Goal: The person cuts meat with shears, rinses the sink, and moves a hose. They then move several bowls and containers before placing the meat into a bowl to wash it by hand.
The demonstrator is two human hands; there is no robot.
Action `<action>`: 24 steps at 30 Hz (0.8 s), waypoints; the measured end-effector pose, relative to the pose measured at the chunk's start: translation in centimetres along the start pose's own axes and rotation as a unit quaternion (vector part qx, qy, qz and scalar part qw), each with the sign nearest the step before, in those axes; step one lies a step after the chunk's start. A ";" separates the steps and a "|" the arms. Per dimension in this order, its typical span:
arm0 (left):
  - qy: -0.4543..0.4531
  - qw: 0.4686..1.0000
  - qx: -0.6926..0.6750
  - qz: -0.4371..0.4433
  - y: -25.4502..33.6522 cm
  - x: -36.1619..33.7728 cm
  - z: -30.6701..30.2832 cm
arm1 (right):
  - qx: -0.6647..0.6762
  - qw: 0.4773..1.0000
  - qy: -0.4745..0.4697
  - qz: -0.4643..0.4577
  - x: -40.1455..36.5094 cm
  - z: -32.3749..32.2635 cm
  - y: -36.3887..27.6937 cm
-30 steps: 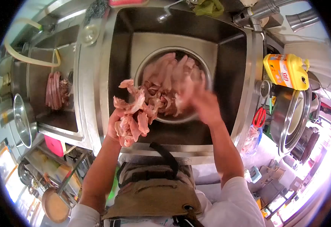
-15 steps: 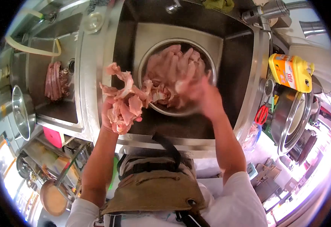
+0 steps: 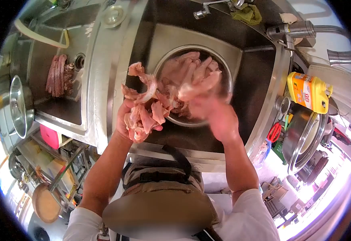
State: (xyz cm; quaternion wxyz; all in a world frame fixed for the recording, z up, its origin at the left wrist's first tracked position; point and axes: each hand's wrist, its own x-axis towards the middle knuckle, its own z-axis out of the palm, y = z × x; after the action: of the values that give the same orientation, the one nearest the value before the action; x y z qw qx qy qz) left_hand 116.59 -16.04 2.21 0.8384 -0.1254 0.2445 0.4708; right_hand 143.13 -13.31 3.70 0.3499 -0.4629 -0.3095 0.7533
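Note:
A bunch of raw pink meat pieces [image 3: 145, 114], ragged and looking bony, sits in my left hand [image 3: 123, 120], whose fingers are curled under and around it. That hand is raised at the left side of a round steel bowl [image 3: 231, 80] standing in the sink. Long pale-pink strips of raw meat [image 3: 199, 74] fill the bowl, with more ragged pieces at its lower left. Over the bowl's lower right edge is my right hand [image 3: 219, 116], its fingers smeared by motion close to the meat. I cannot tell whether it grips a piece.
Dark reddish strips of meat [image 3: 57, 76] lie in the left basin near its drain [image 3: 79, 61]. A faucet [image 3: 201, 14] and green cloth [image 3: 247, 14] are behind the bowl. On the right stand a yellow jug [image 3: 309, 92], red-handled scissors [image 3: 274, 131] and stacked pans [image 3: 300, 140].
The view has shifted, so the sinks sit differently in it. My right hand has drawn back toward the bowl's near edge, uncovering more strips. My left hand keeps its meat.

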 end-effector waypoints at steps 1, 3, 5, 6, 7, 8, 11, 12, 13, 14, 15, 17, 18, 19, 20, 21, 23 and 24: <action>-0.004 1.000 -0.031 -0.002 0.1 0.0 0.0 | 0.029 1.000 0.004 0.002 0.0 0.2 0.0; -0.011 0.996 -0.092 -0.007 0.2 -0.1 -0.1 | 0.059 0.998 -0.009 -0.019 0.0 0.4 0.1; 0.012 0.998 0.041 0.036 0.3 -0.6 -0.1 | 0.063 0.995 -0.040 -0.063 0.1 0.3 0.2; 0.023 0.992 0.108 0.057 0.3 -0.9 0.0 | 0.047 0.997 -0.032 -0.047 0.0 0.4 -0.1; 0.033 0.981 0.174 0.078 0.4 -1.1 0.1 | 0.030 0.999 -0.026 -0.032 0.0 0.5 -0.6; 0.042 0.965 0.240 0.099 0.5 -1.2 0.3 | 0.012 1.000 -0.019 -0.018 0.1 0.6 -1.0; -0.035 0.993 0.114 -0.022 0.7 -0.9 -0.1 | 0.034 0.999 0.029 -0.023 0.2 0.9 -0.5; -0.077 0.993 0.017 -0.092 0.8 -0.5 -0.6 | 0.031 0.998 0.048 -0.011 0.2 0.9 -0.6; -0.118 0.977 -0.080 -0.158 0.9 -0.2 -1.1 | 0.029 0.997 0.066 0.000 0.1 0.9 -0.6; -0.156 0.948 -0.174 -0.217 1.2 -0.2 -1.5 | 0.027 0.997 0.077 0.013 0.2 1.1 -0.6; -0.123 0.955 -0.186 -0.194 1.6 -1.0 -1.0 | -0.009 0.996 0.082 0.021 0.4 0.6 -0.3; -0.058 0.976 -0.160 -0.135 2.5 -2.7 -0.3 | -0.157 0.985 0.069 -0.024 1.4 -0.3 0.3; -0.020 0.989 -0.103 -0.104 2.6 -3.4 -0.2 | -0.141 0.988 0.070 -0.006 2.3 -0.5 1.3; 0.007 0.995 -0.050 -0.087 3.2 -4.3 -0.3 | -0.140 0.983 0.111 0.046 3.8 -1.6 3.1; 0.015 0.996 -0.037 -0.082 4.2 -5.4 -0.3 | -0.144 0.979 0.134 0.048 5.1 -3.3 6.0; 0.027 0.996 -0.031 -0.075 5.3 -6.5 -0.3 | -0.081 0.988 0.118 0.055 5.5 -3.8 6.9; -0.022 0.992 -0.095 -0.075 9.2 -8.7 -0.1 | -0.003 0.984 0.148 0.101 6.4 -4.4 9.1; -0.015 0.991 -0.122 -0.043 11.0 -10.1 0.0 | 0.010 0.970 0.200 0.136 6.5 -4.5 9.7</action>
State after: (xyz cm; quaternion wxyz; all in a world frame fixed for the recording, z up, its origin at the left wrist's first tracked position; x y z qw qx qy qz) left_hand 102.80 -17.60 7.80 0.8398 -0.2301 0.1669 0.4625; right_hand 142.84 -12.88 -8.80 0.3035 -0.6384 -0.1593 0.6891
